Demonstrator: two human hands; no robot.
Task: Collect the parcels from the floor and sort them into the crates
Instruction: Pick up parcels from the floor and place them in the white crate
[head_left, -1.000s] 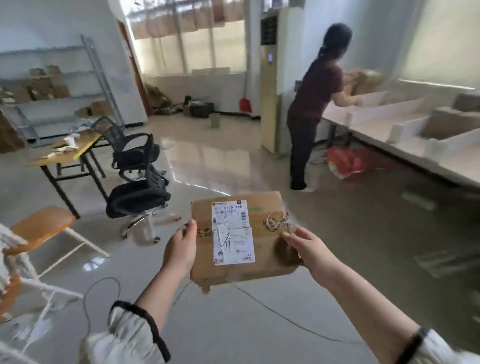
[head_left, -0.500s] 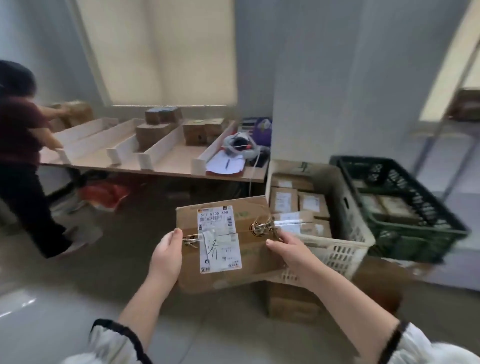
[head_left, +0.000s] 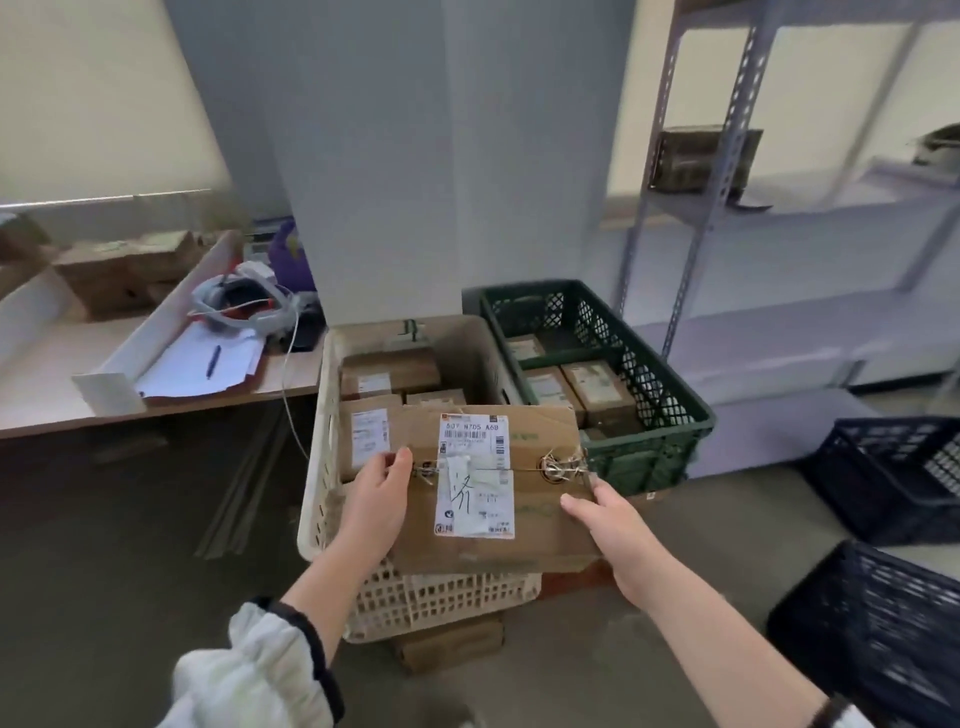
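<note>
I hold a flat brown cardboard parcel (head_left: 540, 462) with a white shipping label and a string tie, level over the near half of a white plastic crate (head_left: 319, 431). My left hand (head_left: 376, 504) grips its left edge and my right hand (head_left: 602, 514) grips its right edge. The white crate holds several cardboard parcels (head_left: 389, 371). To its right stands a dark green crate (head_left: 670, 415) with a few parcels (head_left: 597, 387) inside.
A wooden table (head_left: 41, 410) on the left carries white dividers, papers with a pen (head_left: 213, 361), a headset and boxes. A grey metal shelf rack (head_left: 727, 156) stands behind the green crate. Two dark blue crates (head_left: 883, 478) sit at the right. A box lies under the white crate.
My view has swung right from the open room to the crates and drawn closer. The parcel, still held in both hands, now hangs over the white crate.
</note>
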